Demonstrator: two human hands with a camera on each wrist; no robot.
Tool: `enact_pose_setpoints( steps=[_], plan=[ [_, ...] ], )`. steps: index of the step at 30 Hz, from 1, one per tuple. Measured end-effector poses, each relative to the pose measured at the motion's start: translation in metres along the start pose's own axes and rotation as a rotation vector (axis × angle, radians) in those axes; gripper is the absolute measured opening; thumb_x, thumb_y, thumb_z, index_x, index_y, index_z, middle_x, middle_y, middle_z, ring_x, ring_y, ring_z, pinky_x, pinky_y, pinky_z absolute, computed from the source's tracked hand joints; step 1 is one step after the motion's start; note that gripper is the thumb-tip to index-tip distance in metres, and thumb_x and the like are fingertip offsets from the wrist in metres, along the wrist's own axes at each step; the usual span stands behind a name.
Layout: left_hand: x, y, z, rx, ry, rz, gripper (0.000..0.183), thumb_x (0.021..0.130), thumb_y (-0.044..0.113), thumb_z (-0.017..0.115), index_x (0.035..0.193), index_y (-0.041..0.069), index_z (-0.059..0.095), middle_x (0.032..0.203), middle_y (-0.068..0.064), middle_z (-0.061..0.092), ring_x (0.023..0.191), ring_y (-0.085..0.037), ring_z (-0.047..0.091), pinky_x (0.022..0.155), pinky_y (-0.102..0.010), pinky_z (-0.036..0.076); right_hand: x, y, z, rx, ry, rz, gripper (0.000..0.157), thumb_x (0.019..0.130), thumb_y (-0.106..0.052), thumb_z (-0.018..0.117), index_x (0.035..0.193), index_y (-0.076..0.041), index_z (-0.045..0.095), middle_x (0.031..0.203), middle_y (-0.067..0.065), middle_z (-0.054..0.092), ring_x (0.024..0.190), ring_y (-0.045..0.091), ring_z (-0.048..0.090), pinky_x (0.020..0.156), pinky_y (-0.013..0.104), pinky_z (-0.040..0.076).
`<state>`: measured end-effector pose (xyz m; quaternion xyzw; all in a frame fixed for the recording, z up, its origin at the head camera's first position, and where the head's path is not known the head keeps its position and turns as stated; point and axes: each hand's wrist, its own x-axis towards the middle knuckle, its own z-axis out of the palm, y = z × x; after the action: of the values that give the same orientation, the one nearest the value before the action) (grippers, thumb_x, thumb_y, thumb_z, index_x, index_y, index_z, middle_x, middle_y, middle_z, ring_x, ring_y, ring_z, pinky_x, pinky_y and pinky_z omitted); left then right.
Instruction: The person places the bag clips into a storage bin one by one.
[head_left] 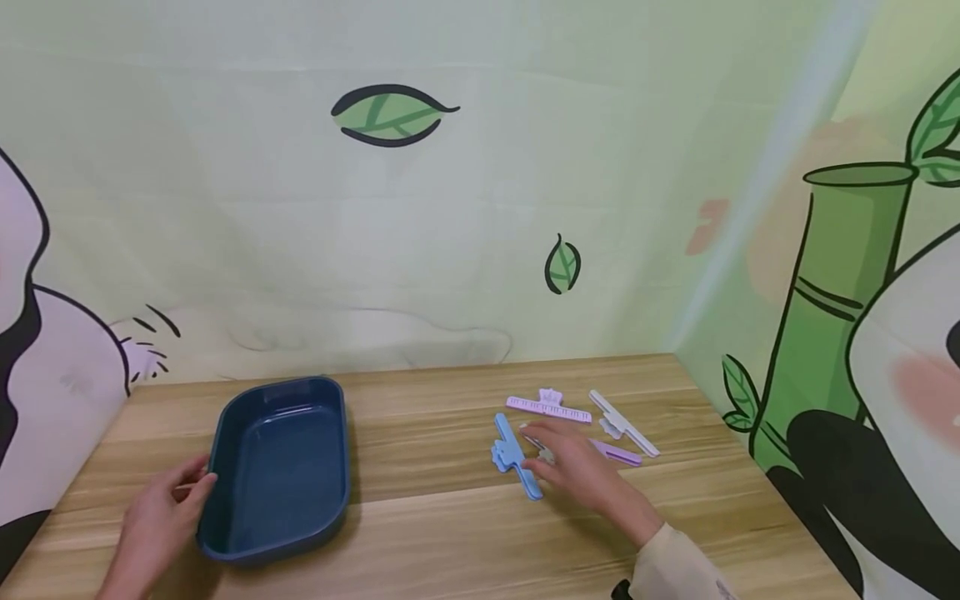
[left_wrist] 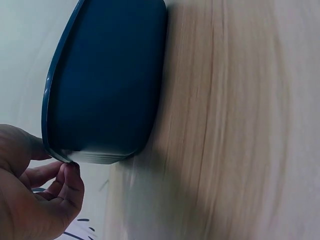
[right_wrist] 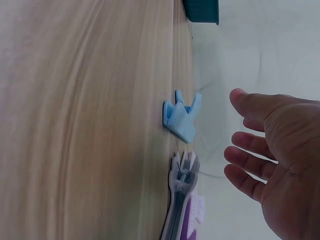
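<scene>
A deep dark-blue rectangular tray stands on the left of the table. At its left rim, my left hand pinches the edge between thumb and fingers; the left wrist view shows these fingertips at the tray's corner. My right hand hovers over several bag clips, fingers apart and slightly bent, holding nothing. Closest to its thumb lies a light-blue clip. A greyish clip is partly hidden beneath the hand in the head view, as is a purple clip.
Behind the hand lie a pale-purple clip with ruler-like marks and a white clip. The wooden table backs onto a printed cloth wall with leaves, and another cloth side closes off the right.
</scene>
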<state>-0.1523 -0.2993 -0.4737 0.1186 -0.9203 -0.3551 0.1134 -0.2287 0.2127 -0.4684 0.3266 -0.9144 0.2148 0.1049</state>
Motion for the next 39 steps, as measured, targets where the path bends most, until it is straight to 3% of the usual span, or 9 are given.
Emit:
enact_pose_setpoints(
  steps=[3,9,16,19,22,25,37,39],
  plan=[
    [0.001,0.000,0.000,-0.011,-0.016,-0.026,0.042,0.107,0.015,0.055,0.138,-0.013,0.054,0.126,-0.036,0.061,0.113,-0.050,0.063,0.071,-0.026,0.052,0.005,-0.002,0.004,0.015,-0.022,-0.006,0.048,0.092,-0.020,0.081,0.132,0.002,0.066,0.133,0.018,0.065,0.125,0.034,0.061,0.103,0.048,0.049],
    [0.000,-0.001,0.001,-0.035,0.008,0.007,0.039,0.105,0.010,0.057,0.136,-0.014,0.055,0.119,-0.035,0.063,0.107,-0.049,0.065,0.064,-0.015,0.043,0.015,-0.005,0.012,0.050,-0.070,-0.013,0.046,0.091,-0.017,0.081,0.129,0.003,0.067,0.132,0.019,0.065,0.127,0.035,0.058,0.106,0.050,0.046],
    [0.003,-0.001,0.000,-0.038,-0.020,-0.013,0.040,0.106,0.009,0.055,0.138,-0.014,0.053,0.121,-0.035,0.062,0.109,-0.049,0.063,0.064,-0.016,0.045,0.022,-0.005,0.022,0.034,-0.128,0.007,0.042,0.090,-0.018,0.081,0.127,-0.001,0.070,0.131,0.017,0.064,0.127,0.035,0.056,0.107,0.049,0.045],
    [0.005,0.001,0.000,-0.035,-0.043,-0.035,0.041,0.107,0.011,0.054,0.140,-0.014,0.052,0.125,-0.036,0.060,0.111,-0.050,0.062,0.069,-0.023,0.051,0.024,-0.004,0.026,0.017,-0.140,-0.011,0.041,0.090,-0.017,0.081,0.126,-0.001,0.070,0.130,0.017,0.064,0.125,0.035,0.058,0.103,0.049,0.048],
    [0.007,0.003,-0.001,-0.033,-0.071,-0.063,0.043,0.108,0.013,0.053,0.143,-0.013,0.049,0.129,-0.036,0.057,0.114,-0.051,0.060,0.079,-0.039,0.057,0.025,-0.003,0.030,0.001,-0.153,-0.028,0.042,0.090,-0.013,0.081,0.127,0.001,0.068,0.131,0.018,0.064,0.125,0.035,0.058,0.103,0.050,0.048],
    [0.009,0.004,-0.001,-0.030,-0.090,-0.076,0.044,0.108,0.014,0.053,0.144,-0.013,0.048,0.131,-0.037,0.056,0.117,-0.052,0.058,0.088,-0.054,0.055,0.026,-0.002,0.032,-0.004,-0.165,-0.021,0.042,0.090,-0.011,0.080,0.129,0.001,0.067,0.132,0.018,0.064,0.127,0.034,0.057,0.105,0.050,0.047],
    [0.015,0.005,0.000,-0.033,-0.128,-0.105,0.046,0.110,0.017,0.050,0.145,-0.012,0.046,0.133,-0.037,0.054,0.118,-0.051,0.056,0.089,-0.055,0.053,0.030,-0.003,0.036,-0.037,-0.157,-0.006,0.039,0.087,-0.006,0.081,0.125,-0.003,0.070,0.118,0.005,0.072,0.108,0.023,0.061,0.094,0.043,0.051],
    [0.015,0.006,-0.001,-0.032,-0.131,-0.106,0.046,0.110,0.017,0.050,0.145,-0.013,0.046,0.133,-0.038,0.054,0.118,-0.050,0.056,0.087,-0.051,0.055,0.030,-0.003,0.037,-0.038,-0.151,-0.006,0.039,0.088,-0.006,0.081,0.125,-0.003,0.070,0.118,0.006,0.072,0.107,0.023,0.061,0.094,0.043,0.051]
  ],
)
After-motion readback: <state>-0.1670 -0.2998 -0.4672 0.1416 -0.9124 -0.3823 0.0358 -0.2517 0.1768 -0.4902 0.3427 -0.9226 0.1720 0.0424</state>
